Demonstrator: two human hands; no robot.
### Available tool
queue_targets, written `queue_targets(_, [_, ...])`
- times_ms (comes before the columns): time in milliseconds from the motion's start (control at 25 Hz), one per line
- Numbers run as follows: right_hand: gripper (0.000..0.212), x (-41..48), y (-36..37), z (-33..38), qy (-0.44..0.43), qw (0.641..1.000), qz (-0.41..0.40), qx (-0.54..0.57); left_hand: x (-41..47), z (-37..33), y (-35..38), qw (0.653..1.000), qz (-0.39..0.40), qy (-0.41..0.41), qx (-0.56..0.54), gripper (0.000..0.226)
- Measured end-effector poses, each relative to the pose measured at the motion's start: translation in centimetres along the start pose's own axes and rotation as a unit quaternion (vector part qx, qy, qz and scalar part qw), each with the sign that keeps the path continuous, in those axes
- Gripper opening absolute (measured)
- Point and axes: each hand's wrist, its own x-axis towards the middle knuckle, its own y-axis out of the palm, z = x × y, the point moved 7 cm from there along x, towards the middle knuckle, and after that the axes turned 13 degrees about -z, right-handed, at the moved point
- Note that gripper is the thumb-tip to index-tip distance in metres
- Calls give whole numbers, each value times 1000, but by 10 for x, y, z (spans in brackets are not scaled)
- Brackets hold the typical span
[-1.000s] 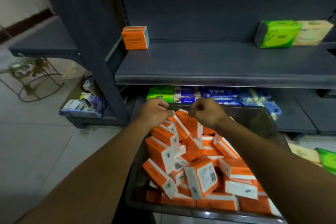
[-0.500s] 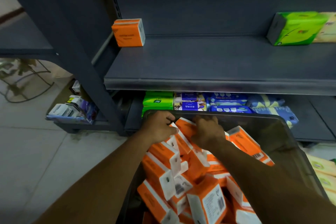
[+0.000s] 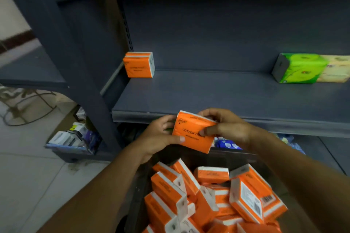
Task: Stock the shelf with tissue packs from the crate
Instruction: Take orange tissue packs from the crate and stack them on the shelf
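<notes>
Head view: an orange tissue pack (image 3: 193,132) is held at about 6 o'clock from the frame's centre, tilted, in front of the front lip of the grey shelf (image 3: 227,98) and above the crate (image 3: 137,191). It is gripped by both hands. The left hand (image 3: 157,138) is curled round the pack's left edge, its thumb (image 3: 176,139) laid across the lower front face, the other fingers hidden behind. The right hand (image 3: 229,128) is closed on the right end — thumb pressed on the printed face, fingers hooked over the top edge. No finger is spread free.

At 6 o'clock, lower down, the crate is seen heaped with more orange packs (image 3: 208,195), lying at all angles. At 10 o'clock a single orange pack (image 3: 139,64) stands upright in the shelf's back left corner. At 3 o'clock a green pack (image 3: 301,68) lies on the same shelf, touching a pale yellow pack (image 3: 337,70) to its right.

Half a second earlier both hands were down among the packs in the crate; one pack has since been lifted clear to shelf-edge height. The corner pack and the green pack are unmoved.
</notes>
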Motion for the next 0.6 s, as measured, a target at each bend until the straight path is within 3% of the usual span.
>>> queue_targets(320, [56, 34, 29, 36, -18, 978, -75, 193, 20, -24, -69, 988, -96, 0, -123, 41])
queue_targets(480, [45, 78, 51, 59, -74, 977, -115, 162, 57, -31, -105, 973, -171, 11, -152, 39])
queue_targets(600, [43, 122, 78, 78, -92, 976, -140, 140, 94, -30, -134, 950, -281, 23, -134, 44])
